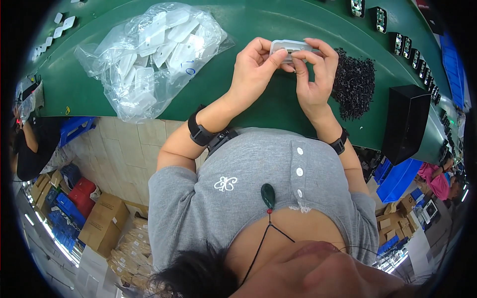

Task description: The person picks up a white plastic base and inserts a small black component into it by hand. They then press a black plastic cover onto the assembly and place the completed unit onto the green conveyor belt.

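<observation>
Two hands meet over the worktop (278, 113) in the head view, with one cover (293, 44), pale and see-through, held between them above the green surface. The left hand (252, 69) has its thumb and fingers closed on the left end of the cover. The right hand (316, 74) grips the other end, its upper fingers bent over the far right corner, its thumb and forefinger drawn together at the near edge. Whether that pinch also has hold of a small part, I cannot tell; the fingertips hide it.

Just right of the right hand lies a heap of small black parts (355, 84). A clear bag (149, 102) of similar pale pieces lies to the left, apart from the hands. Beyond the heap, near the right edge, stands a black box (408, 116).

The step in hand looks like fitting or pressing a small part into the cover, judging by the close two-handed pinch and the nearby heap. The next move, as I read it, calls for the left hand to keep the cover steady while the right fingertips press squarely, without flexing the thin wall.
</observation>
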